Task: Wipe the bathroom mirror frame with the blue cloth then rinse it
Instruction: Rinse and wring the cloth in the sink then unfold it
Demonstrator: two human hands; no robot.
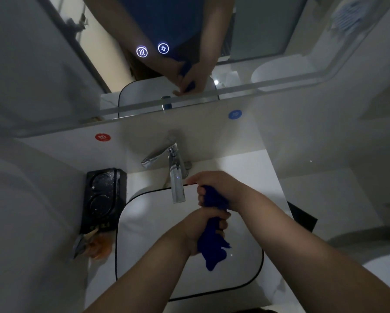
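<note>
The blue cloth (213,245) is bunched into a rope over the white sink basin (144,256). My right hand (216,188) grips its upper end just right of the chrome faucet spout (177,188). My left hand (203,227) grips the cloth lower down, and a loose tail hangs below it. No water stream is visible from the spout. The mirror (167,30) with its pale lower frame edge (257,85) hangs above and reflects both hands and the cloth.
A black tray (102,199) stands left of the basin, with an orange item (100,246) in front of it. Red (102,137) and blue (235,114) round stickers mark the backsplash. Two lit touch icons (152,50) glow on the mirror. A toilet edge (383,274) shows at right.
</note>
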